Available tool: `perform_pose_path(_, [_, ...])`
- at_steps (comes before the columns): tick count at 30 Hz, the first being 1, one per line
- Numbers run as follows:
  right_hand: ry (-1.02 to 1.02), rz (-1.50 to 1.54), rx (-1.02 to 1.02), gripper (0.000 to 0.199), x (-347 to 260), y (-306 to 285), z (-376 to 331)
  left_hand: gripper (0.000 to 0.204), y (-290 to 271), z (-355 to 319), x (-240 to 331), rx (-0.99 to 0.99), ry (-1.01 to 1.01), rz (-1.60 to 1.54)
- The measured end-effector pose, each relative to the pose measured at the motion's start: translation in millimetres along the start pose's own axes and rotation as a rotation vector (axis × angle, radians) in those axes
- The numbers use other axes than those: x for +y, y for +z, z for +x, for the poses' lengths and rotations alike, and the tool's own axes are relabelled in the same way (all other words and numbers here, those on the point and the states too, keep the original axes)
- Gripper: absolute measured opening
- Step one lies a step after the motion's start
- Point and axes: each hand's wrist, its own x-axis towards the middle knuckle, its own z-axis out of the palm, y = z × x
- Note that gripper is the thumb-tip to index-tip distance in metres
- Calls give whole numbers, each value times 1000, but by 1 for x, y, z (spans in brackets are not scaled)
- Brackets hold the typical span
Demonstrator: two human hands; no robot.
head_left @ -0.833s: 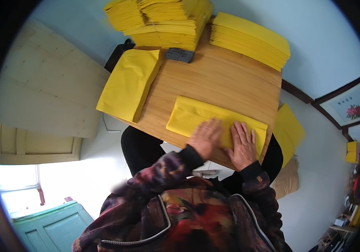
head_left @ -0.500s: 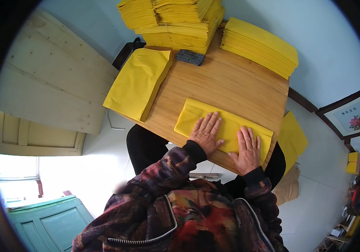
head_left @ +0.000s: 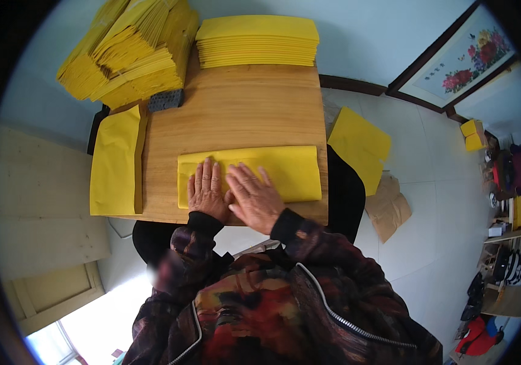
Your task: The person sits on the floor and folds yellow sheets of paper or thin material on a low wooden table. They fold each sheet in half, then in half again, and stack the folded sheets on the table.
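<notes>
A folded yellow paper sheet [head_left: 294, 173] lies flat along the near edge of the wooden table [head_left: 254, 106]. My left hand [head_left: 207, 193] rests palm down on its left part, fingers stretched out and pointing away from me. Beside it my right hand [head_left: 254, 196] lies flat on the same paper, slanted to the left, its fingers spread. The two hands nearly touch at the thumbs. Neither holds anything between its fingers. What lies under the palms is hidden.
A yellow paper stack [head_left: 116, 161] lies at the table's left edge. Banded yellow bundles [head_left: 142, 55] rise at the far left beside a dark grey block [head_left: 166, 100]. A neat pile of folded yellow paper [head_left: 257, 39] sits at the back. Yellow paper [head_left: 361, 149] and brown paper [head_left: 388, 207] lie right of the table.
My right hand has slid left across the folded paper, from its right end to close beside my left hand. The whole view has turned, so the table now appears straighter.
</notes>
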Motion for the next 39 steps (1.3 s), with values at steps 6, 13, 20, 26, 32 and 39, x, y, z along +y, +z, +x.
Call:
perform_pose_path(6, [131,4,-83,77,14,15,0,75,4,-2,-1,19,-4,9])
perform_pose_path(13, [366,-193,-73,86,72,-35,-44,79,2,-4,-2,16,-48,39])
perform_pose_path(20, [536,-300,-97,81,85,-71,-56,80,-5,-3,0,13,-73,-17])
perform_pose_path(26, [164,-170,-63,65,40,-29,-16,79,-12,-2,5,-43,-105,-44])
perform_pose_path(32, [149,-131,-88,63,47,-19,-12,75,-14,1,13,-60,-194,-64])
perform_pose_path(39, [161,-243,-146,65,51,-14,-10,69,11,6,78,57,145,-336])
